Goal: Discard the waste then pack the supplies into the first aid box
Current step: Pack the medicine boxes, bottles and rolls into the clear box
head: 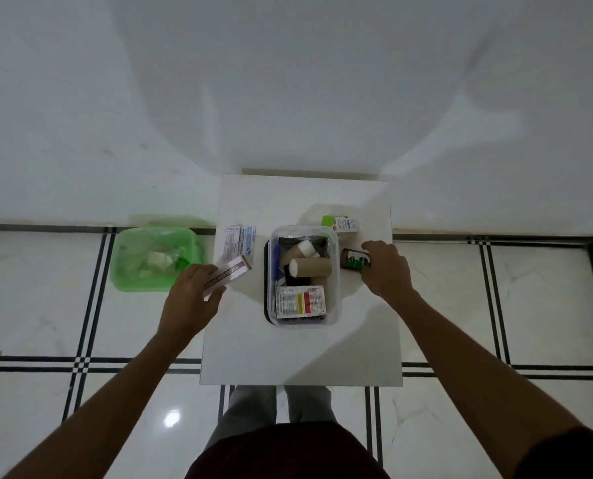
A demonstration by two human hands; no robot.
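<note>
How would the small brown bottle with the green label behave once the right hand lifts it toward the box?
The brown bottle looks rigid, so the right hand should grip it firmly. It lies on its side on the table, so it may roll if released. Probably light, given its small size.

It looks like a room in a home: a glossy white tiled floor (39, 305) with black inlay lines, a plain white wall (288, 81), a small white counter (298, 350) against it, and a green plastic bin (129, 281) standing on the floor.

White table (298, 354) with box (334, 305), cartons (239, 238)
</note>
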